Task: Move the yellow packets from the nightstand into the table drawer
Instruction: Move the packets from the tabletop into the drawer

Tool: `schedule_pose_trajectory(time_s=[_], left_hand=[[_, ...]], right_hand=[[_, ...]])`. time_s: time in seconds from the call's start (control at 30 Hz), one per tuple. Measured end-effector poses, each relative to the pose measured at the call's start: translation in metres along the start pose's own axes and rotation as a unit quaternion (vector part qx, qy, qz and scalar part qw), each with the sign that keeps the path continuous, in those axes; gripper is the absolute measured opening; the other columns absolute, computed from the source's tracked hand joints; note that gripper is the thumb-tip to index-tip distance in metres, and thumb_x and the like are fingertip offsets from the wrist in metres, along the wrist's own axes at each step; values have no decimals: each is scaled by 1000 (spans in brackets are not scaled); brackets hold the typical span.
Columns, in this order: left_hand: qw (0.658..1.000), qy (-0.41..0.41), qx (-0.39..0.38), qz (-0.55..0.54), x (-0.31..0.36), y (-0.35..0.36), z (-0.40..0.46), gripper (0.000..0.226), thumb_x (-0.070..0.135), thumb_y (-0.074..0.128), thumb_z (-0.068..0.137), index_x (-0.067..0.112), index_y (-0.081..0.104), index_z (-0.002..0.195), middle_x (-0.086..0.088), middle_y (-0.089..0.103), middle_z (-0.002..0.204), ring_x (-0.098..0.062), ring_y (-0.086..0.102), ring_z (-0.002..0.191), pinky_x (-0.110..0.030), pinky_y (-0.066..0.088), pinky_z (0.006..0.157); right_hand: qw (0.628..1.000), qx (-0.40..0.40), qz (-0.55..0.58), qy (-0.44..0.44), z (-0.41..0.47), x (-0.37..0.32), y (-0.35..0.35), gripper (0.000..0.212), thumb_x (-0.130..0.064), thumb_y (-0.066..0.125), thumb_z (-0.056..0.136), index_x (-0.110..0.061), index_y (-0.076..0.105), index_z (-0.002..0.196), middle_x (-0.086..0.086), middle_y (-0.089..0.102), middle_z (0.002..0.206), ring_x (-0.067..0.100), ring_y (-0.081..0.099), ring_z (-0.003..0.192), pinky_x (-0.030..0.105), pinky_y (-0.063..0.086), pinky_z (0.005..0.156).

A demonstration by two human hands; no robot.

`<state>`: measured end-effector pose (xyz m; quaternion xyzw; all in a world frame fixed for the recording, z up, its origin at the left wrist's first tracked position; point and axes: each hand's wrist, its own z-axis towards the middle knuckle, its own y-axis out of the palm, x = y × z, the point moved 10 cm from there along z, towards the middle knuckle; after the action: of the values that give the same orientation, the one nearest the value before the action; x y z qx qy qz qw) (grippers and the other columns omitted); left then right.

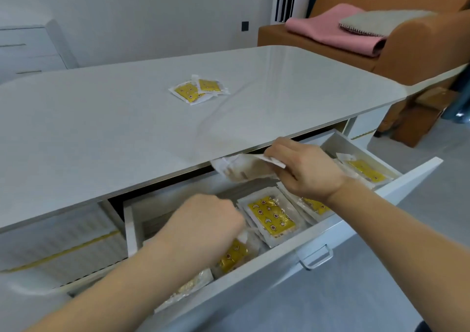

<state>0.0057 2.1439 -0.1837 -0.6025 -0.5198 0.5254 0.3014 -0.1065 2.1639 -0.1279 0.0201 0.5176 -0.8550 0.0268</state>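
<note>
The white table drawer (318,232) stands pulled open under the tabletop, with several yellow packets (272,217) lying inside. My right hand (302,169) is over the drawer's back and grips a packet (241,167) with its pale back side up, blurred by motion. My left hand (206,219) is inside the drawer at its left, fingers curled round the white edge of another yellow packet (232,255). Two more yellow packets (198,90) lie overlapping on the tabletop (101,118), beyond both hands.
A metal handle (316,256) sticks out of the drawer front. An orange sofa (419,41) with a pink blanket (338,30) and a grey cushion stands at the back right. A white chest of drawers (28,49) stands at the far left wall.
</note>
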Motion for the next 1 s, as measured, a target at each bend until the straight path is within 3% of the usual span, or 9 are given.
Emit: schedule_pose_trajectory(time_s=[0.07,0.13,0.2,0.37,0.47,0.6,0.8,0.9,1.0], left_hand=[[999,30,-14,-11,14,15,6,18,6,54,88,18,64,96,-5,66,96,-29,65,87,-32,42,63],[999,43,-4,-22,14,23,10,8,20,57,88,18,59,80,-1,60,79,-23,57,66,-31,46,59],[997,52,-11,-61,7,35,14,32,46,52,87,18,56,72,-1,55,68,-21,50,57,-32,44,53],[980,65,-42,-181,-6,54,15,67,81,32,72,27,63,96,4,68,89,-17,64,80,-41,57,70],[969,57,-53,-236,-16,56,13,53,70,41,79,25,64,95,2,67,88,-15,62,76,-42,55,67],[962,44,7,-268,-30,28,10,32,36,47,93,15,55,70,-5,58,66,-15,50,54,-37,46,55],[983,10,86,-160,-48,-15,-4,28,36,46,94,23,50,69,4,57,71,-10,54,63,-34,49,60],[993,3,48,-108,-33,-2,4,22,33,45,94,26,52,74,6,58,79,-9,56,70,-29,52,64],[985,14,-50,-166,-16,37,16,33,45,54,83,15,57,70,2,56,64,-15,52,58,-33,50,55]], right_hand=[[999,-45,10,11,-2,-1,20,20,-18,48,87,-13,63,100,2,61,93,24,60,74,31,44,54],[996,-80,25,38,-3,3,36,16,-20,49,93,-16,61,103,-1,60,96,22,60,82,32,45,64],[993,-100,33,58,-3,6,46,15,-23,48,97,-19,60,105,-7,54,95,17,56,86,30,43,70],[989,-112,49,83,-4,13,52,12,-24,47,98,-20,58,99,-11,50,90,14,53,83,30,44,70],[986,-118,57,103,-5,18,52,10,-24,48,98,-22,54,90,-10,51,84,14,52,78,29,41,64],[982,-118,72,129,-6,25,52,16,-22,51,97,-21,50,81,-13,46,73,13,48,69,28,36,58],[971,-127,97,178,-7,37,54,17,-25,50,97,-19,53,82,-4,55,76,16,54,70,34,46,60],[965,-133,106,201,-8,42,55,17,-26,50,98,-19,55,83,-4,56,77,16,55,70,30,44,57],[959,-145,113,215,-8,43,58,15,-27,49,98,-19,57,87,-2,58,81,16,57,73,31,48,60]])
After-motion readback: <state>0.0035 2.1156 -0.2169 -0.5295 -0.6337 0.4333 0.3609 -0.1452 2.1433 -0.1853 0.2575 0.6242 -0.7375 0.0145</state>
